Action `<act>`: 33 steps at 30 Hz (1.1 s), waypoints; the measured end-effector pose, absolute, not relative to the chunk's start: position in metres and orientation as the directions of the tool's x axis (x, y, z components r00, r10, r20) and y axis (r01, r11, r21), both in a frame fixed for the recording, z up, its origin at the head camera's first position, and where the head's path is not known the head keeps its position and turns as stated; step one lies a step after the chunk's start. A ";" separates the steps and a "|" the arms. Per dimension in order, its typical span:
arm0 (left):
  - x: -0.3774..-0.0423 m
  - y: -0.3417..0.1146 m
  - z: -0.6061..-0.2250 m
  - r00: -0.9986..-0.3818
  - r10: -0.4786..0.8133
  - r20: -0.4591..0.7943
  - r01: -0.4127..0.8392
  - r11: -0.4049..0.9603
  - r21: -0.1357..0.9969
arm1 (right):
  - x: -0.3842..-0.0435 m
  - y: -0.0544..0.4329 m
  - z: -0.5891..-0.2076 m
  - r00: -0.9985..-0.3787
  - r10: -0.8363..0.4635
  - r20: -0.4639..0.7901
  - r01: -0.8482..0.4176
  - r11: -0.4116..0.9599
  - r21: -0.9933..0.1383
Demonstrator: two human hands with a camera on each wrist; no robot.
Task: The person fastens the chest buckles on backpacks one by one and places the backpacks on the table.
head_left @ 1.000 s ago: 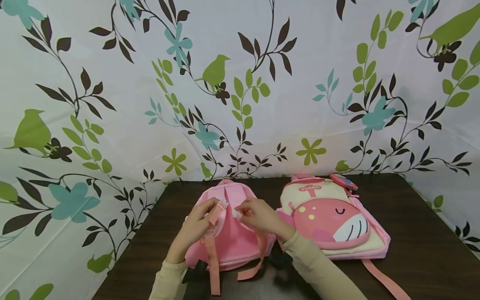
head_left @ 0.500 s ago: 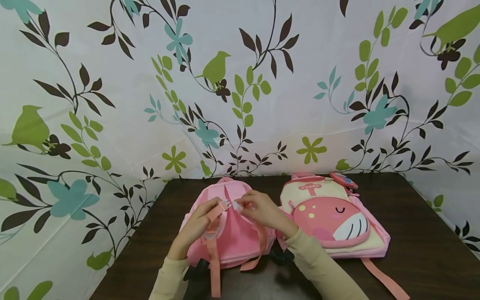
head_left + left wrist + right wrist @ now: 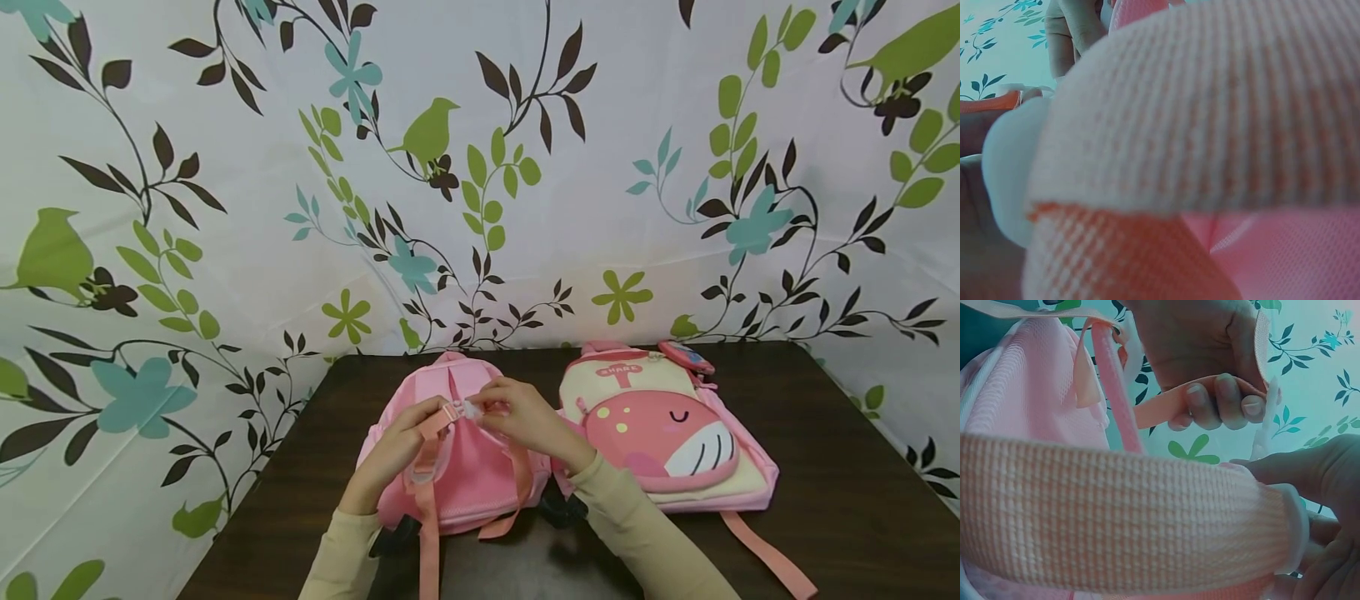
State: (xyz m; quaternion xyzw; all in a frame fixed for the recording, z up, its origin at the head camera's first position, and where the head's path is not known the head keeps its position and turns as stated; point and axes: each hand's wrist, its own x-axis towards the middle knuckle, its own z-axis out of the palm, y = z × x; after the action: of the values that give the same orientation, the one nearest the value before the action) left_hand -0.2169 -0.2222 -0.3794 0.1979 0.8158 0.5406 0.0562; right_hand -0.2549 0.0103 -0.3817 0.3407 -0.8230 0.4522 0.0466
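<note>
A pink backpack (image 3: 480, 492) lies with its back panel and straps toward me. Above that panel, my left hand (image 3: 397, 446) pinches the peach strap (image 3: 435, 422) beside a whitish buckle half (image 3: 454, 410). The other buckle half (image 3: 471, 409) is between the fingertips of my right hand (image 3: 525, 421). Both halves meet end to end; whether they are locked together I cannot tell. From the right wrist, the left hand (image 3: 1204, 350) shows fingers curled round the strap, and the right hand (image 3: 1332, 500) grips near a white plastic piece (image 3: 1296, 528). Webbing (image 3: 1197, 119) covers much of the left wrist view.
To the right lies a second backpack (image 3: 667, 433), cream and pink with a whale pocket, its loose strap (image 3: 772, 554) trailing toward the front. Peach strap ends (image 3: 427, 533) hang over the pink backpack's lower edge. A patterned cloth (image 3: 525, 208) hangs behind the dark table (image 3: 832, 467).
The two buckle halves, apart one second ago, have come together. My left hand has moved slightly right with its half; the right hand rose a little, then stayed nearly still.
</note>
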 end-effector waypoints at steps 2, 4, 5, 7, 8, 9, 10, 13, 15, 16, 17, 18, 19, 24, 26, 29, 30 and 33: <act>-0.217 -0.222 -0.380 -0.917 0.382 0.114 0.253 0.337 0.907 | -0.255 0.011 -0.381 -0.764 -0.521 0.381 -0.599 0.353 -0.719; -0.218 -0.222 -0.381 -0.919 0.380 0.108 0.246 0.335 0.910 | -0.255 0.011 -0.381 -0.765 -0.522 0.378 -0.595 0.349 -0.724; -0.218 -0.222 -0.382 -0.919 0.379 0.106 0.243 0.336 0.910 | -0.255 0.011 -0.381 -0.764 -0.523 0.376 -0.594 0.346 -0.726; -0.218 -0.222 -0.382 -0.920 0.378 0.102 0.240 0.337 0.911 | -0.255 0.011 -0.381 -0.764 -0.527 0.371 -0.592 0.346 -0.727; -0.218 -0.222 -0.383 -0.919 0.381 0.100 0.237 0.331 0.913 | -0.255 0.011 -0.381 -0.766 -0.528 0.366 -0.589 0.349 -0.729; -0.218 -0.222 -0.383 -0.918 0.383 0.097 0.235 0.332 0.914 | -0.255 0.011 -0.382 -0.766 -0.530 0.363 -0.588 0.350 -0.729; -0.219 -0.222 -0.384 -0.918 0.386 0.095 0.233 0.329 0.915 | -0.256 0.011 -0.382 -0.765 -0.533 0.363 -0.590 0.353 -0.726; -0.219 -0.223 -0.385 -0.916 0.392 0.088 0.226 0.323 0.919 | -0.257 0.011 -0.384 -0.763 -0.536 0.362 -0.595 0.361 -0.718; -0.220 -0.223 -0.386 -0.915 0.395 0.083 0.223 0.323 0.920 | -0.257 0.011 -0.384 -0.763 -0.536 0.362 -0.596 0.364 -0.716; -0.220 -0.223 -0.386 -0.914 0.398 0.080 0.221 0.322 0.921 | -0.257 0.011 -0.384 -0.762 -0.537 0.362 -0.596 0.364 -0.715; -0.220 -0.223 -0.386 -0.912 0.402 0.078 0.221 0.324 0.920 | -0.256 0.011 -0.384 -0.763 -0.536 0.360 -0.595 0.365 -0.716; -0.221 -0.223 -0.386 -0.908 0.411 0.078 0.226 0.325 0.918 | -0.256 0.011 -0.384 -0.764 -0.537 0.358 -0.593 0.366 -0.717; -0.222 -0.224 -0.387 -0.905 0.418 0.076 0.227 0.324 0.919 | -0.256 0.012 -0.384 -0.762 -0.539 0.359 -0.595 0.365 -0.716; -0.226 -0.226 -0.392 -0.899 0.430 0.082 0.238 0.322 0.916 | -0.256 0.013 -0.384 -0.745 -0.552 0.374 -0.615 0.352 -0.705; -0.227 -0.227 -0.393 -0.903 0.419 0.097 0.247 0.320 0.915 | -0.257 0.013 -0.384 -0.742 -0.552 0.381 -0.621 0.351 -0.701; -0.227 -0.229 -0.393 -0.908 0.402 0.116 0.254 0.309 0.917 | -0.258 0.013 -0.385 -0.746 -0.550 0.376 -0.616 0.354 -0.704; -0.227 -0.229 -0.392 -0.910 0.397 0.122 0.257 0.306 0.917 | -0.258 0.013 -0.386 -0.745 -0.551 0.376 -0.617 0.353 -0.704; -0.226 -0.232 -0.389 -0.920 0.364 0.143 0.267 0.318 0.910 | -0.259 0.013 -0.387 -0.745 -0.555 0.370 -0.613 0.353 -0.706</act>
State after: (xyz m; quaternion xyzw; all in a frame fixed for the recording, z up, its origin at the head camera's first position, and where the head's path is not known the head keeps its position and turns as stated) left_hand -0.2265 -0.2319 -0.3889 0.1947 0.8107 0.5504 0.0439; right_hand -0.2592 0.0131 -0.3869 0.3554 -0.8218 0.4440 0.0330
